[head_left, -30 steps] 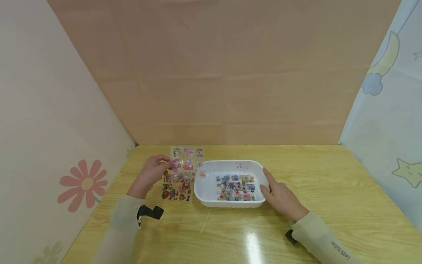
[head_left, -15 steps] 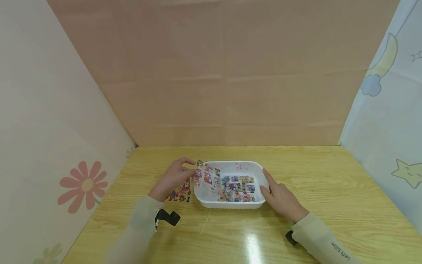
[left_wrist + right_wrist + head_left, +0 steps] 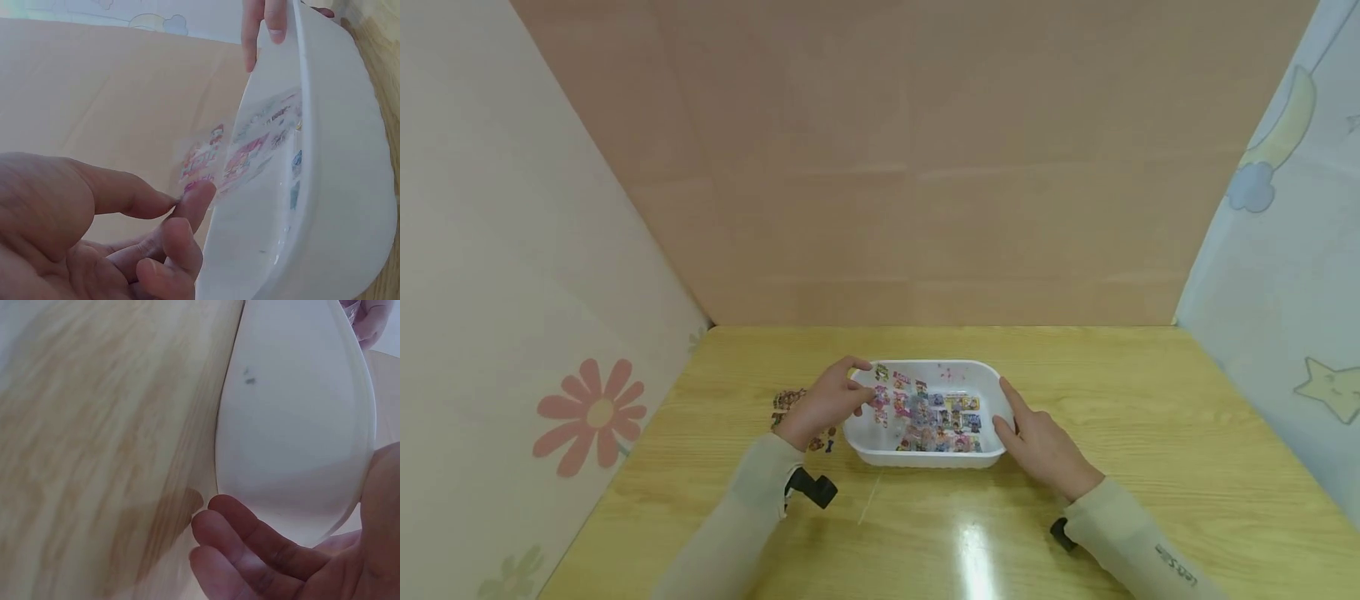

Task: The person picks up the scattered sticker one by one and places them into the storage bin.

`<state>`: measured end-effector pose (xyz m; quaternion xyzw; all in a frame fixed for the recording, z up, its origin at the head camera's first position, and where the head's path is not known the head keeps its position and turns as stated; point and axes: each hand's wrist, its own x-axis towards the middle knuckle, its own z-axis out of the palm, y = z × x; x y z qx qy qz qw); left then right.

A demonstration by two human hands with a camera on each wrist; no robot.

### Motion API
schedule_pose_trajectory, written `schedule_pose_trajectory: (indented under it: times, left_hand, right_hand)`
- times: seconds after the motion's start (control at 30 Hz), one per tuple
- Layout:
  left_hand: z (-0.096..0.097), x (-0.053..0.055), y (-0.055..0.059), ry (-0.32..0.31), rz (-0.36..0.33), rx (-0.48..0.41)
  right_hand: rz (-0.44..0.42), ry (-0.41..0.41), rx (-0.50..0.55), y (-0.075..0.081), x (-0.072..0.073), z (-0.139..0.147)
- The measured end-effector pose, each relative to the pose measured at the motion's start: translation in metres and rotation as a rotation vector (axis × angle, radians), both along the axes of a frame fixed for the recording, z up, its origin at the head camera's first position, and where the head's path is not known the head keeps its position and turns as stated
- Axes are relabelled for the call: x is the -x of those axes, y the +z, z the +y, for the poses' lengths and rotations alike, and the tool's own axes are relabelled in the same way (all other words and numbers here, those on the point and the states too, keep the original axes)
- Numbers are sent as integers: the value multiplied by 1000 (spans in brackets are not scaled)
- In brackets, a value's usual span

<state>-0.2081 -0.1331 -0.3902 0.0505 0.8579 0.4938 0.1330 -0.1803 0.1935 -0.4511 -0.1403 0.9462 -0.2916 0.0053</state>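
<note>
The head view looked forward and down over the table (image 3: 1105, 375) from farther back; the wrist views, close in at opposite ends, faced the tub (image 3: 925, 459), which all three shared.

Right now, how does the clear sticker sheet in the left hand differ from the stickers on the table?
The clear sticker sheet is pinched by the left hand and tilted over the white tray; the table stickers lie flat on the wooden table. The held sheet shows mostly pink pictures near the fingers; the table stickers look brownish, with a blue bone. Both carry small printed pictures.
</note>
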Motion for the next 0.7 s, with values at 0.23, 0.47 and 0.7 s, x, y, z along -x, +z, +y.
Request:
schedule_pose_trajectory:
  times: [0.23,0.47,0.7]
  left_hand:
    - [8,2,-2,-15,-19,-4]
    - [12,3,-4,-39,-14,-20]
    - [16,4,-8,-53,-5,5]
  right_hand:
    - [2,9,24,2,-1,-1]
    - [5,-3,11,1,1,0]
    - [2,2,23,-1,0,1]
